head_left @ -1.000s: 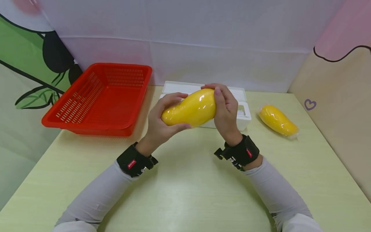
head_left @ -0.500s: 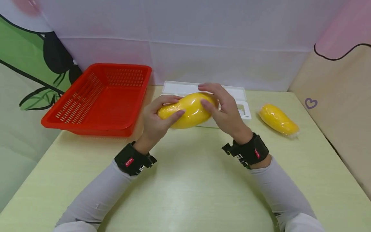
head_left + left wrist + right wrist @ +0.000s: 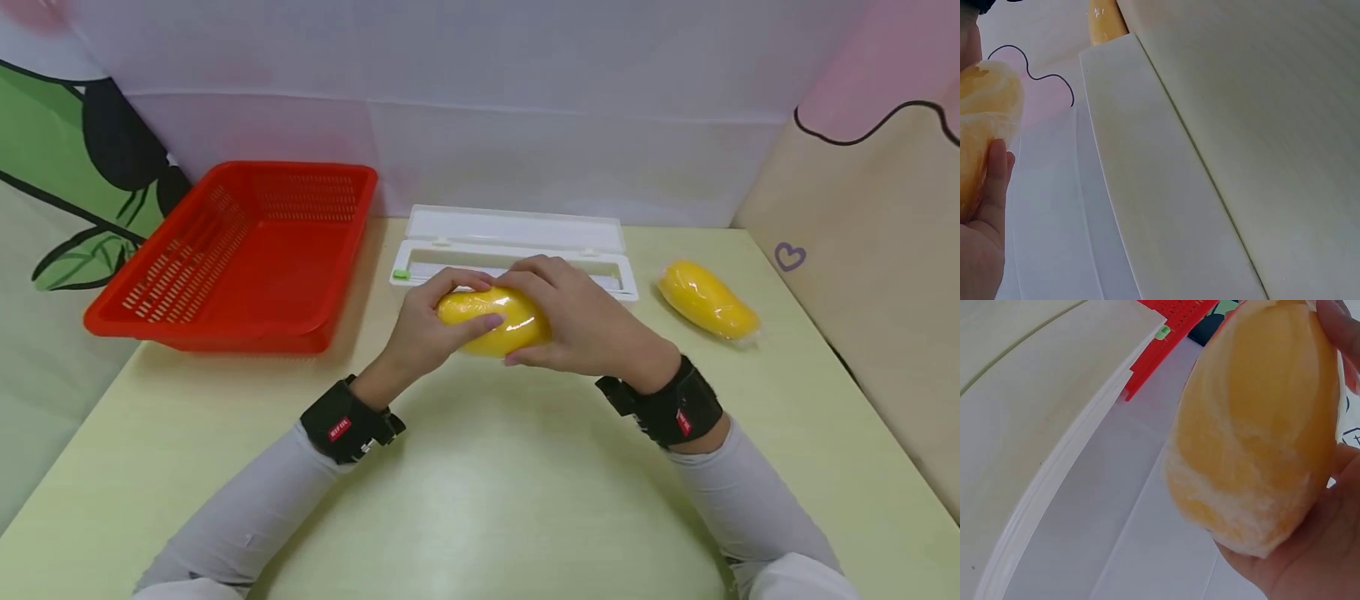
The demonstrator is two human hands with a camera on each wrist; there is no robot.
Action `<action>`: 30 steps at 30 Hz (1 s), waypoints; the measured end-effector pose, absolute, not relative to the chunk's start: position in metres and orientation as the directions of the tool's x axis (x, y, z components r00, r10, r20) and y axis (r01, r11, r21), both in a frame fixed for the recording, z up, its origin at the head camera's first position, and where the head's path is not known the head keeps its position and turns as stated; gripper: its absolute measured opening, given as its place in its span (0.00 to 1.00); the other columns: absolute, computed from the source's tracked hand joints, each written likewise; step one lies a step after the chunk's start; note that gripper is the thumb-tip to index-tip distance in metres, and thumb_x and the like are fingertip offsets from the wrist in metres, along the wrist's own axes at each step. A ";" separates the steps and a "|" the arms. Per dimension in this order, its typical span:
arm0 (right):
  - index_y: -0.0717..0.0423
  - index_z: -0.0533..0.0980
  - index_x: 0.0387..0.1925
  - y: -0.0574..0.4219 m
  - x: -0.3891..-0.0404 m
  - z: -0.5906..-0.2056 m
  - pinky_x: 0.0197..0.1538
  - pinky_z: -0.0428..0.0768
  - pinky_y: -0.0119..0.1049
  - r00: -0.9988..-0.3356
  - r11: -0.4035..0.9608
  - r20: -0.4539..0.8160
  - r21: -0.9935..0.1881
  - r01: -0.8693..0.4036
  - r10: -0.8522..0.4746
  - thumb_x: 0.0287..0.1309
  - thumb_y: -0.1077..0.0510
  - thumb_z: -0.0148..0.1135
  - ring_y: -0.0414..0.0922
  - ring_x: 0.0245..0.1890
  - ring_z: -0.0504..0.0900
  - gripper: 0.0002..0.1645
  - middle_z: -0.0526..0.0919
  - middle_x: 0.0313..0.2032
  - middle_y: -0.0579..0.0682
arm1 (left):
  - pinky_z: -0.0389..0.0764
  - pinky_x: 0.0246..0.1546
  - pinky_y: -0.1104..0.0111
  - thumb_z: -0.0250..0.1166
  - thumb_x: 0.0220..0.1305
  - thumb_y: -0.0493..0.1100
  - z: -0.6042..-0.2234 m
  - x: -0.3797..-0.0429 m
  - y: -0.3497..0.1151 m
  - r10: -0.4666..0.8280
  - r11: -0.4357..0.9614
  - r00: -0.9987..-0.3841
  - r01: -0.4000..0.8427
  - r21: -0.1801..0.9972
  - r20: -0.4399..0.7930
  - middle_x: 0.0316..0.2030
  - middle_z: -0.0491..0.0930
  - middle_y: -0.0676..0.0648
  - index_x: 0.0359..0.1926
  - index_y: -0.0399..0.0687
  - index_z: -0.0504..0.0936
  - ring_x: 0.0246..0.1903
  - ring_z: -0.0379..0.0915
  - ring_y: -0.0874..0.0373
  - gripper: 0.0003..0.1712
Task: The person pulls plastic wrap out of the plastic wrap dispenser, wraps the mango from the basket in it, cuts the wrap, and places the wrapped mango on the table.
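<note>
Both hands hold a yellow mango, tightly wrapped in clear film, above the table in the head view. My left hand grips its left end, thumb across the near side. On the right end my right hand curls round it, fingers over the top and thumb below. Whitish, bunched film shows on the underside of the mango in the right wrist view. Just behind the hands stands a white cling film dispenser, its lid raised and a green slider at its left end.
A second wrapped mango lies at the right on the pale table. To the left stands a red plastic basket with slotted sides. A cloth backdrop hangs behind, close to the dispenser.
The mango has come nearer and lower, turned so less of its length shows. My right hand has shifted from its end to a grip around it. More of the dispenser is uncovered.
</note>
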State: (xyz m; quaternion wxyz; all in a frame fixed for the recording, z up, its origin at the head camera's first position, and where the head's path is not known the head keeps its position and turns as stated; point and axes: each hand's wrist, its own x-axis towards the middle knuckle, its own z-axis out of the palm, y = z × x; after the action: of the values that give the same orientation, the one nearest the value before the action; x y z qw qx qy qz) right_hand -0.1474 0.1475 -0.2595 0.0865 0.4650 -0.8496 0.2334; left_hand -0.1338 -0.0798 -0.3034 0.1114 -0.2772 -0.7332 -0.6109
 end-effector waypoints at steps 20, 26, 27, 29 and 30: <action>0.64 0.60 0.66 0.272 -0.187 -0.241 0.56 0.70 0.52 -0.905 0.759 -0.083 -0.580 -0.297 -0.417 0.53 0.43 0.75 0.56 0.50 0.69 0.50 0.69 0.56 0.59 | 0.79 0.49 0.54 0.75 0.56 0.39 -0.299 -0.152 -0.101 0.271 0.415 -0.711 0.695 0.588 0.649 0.44 0.85 0.43 0.50 0.37 0.82 0.46 0.79 0.52 0.21; 0.68 0.58 0.68 0.303 -0.201 -0.249 0.49 0.75 0.51 -0.919 0.862 -0.231 -0.474 -0.180 -0.319 0.56 0.35 0.69 0.58 0.47 0.72 0.54 0.70 0.55 0.65 | 0.77 0.56 0.59 0.74 0.58 0.42 -0.296 -0.152 -0.107 0.296 0.526 -0.738 0.656 0.541 0.606 0.47 0.83 0.42 0.52 0.36 0.80 0.50 0.78 0.51 0.23; 0.68 0.58 0.67 0.306 -0.203 -0.251 0.47 0.75 0.49 -0.915 0.872 -0.253 -0.459 -0.173 -0.314 0.56 0.35 0.68 0.57 0.46 0.72 0.54 0.72 0.54 0.65 | 0.76 0.56 0.60 0.74 0.58 0.42 -0.296 -0.153 -0.107 0.302 0.537 -0.741 0.652 0.535 0.601 0.48 0.83 0.43 0.52 0.36 0.80 0.50 0.78 0.51 0.23; 0.70 0.59 0.66 0.309 -0.204 -0.255 0.43 0.74 0.44 -0.902 0.881 -0.295 -0.446 -0.160 -0.314 0.57 0.35 0.67 0.55 0.43 0.73 0.53 0.74 0.51 0.64 | 0.76 0.57 0.60 0.74 0.58 0.42 -0.296 -0.153 -0.109 0.313 0.550 -0.741 0.651 0.523 0.594 0.48 0.83 0.43 0.52 0.37 0.80 0.51 0.78 0.51 0.23; 0.70 0.59 0.65 0.311 -0.205 -0.257 0.42 0.73 0.43 -0.896 0.884 -0.315 -0.441 -0.153 -0.312 0.58 0.35 0.67 0.54 0.43 0.74 0.53 0.74 0.50 0.63 | 0.76 0.57 0.60 0.74 0.59 0.42 -0.296 -0.153 -0.109 0.318 0.554 -0.740 0.652 0.517 0.593 0.48 0.83 0.43 0.52 0.37 0.80 0.51 0.78 0.51 0.23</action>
State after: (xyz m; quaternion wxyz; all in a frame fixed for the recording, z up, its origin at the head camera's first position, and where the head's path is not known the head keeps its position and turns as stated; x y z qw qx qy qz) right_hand -0.2046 0.3105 -0.2569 -0.1923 0.1221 -0.9515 0.2070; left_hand -0.1531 -0.1089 -0.2963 0.2216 -0.2844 -0.8531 -0.3771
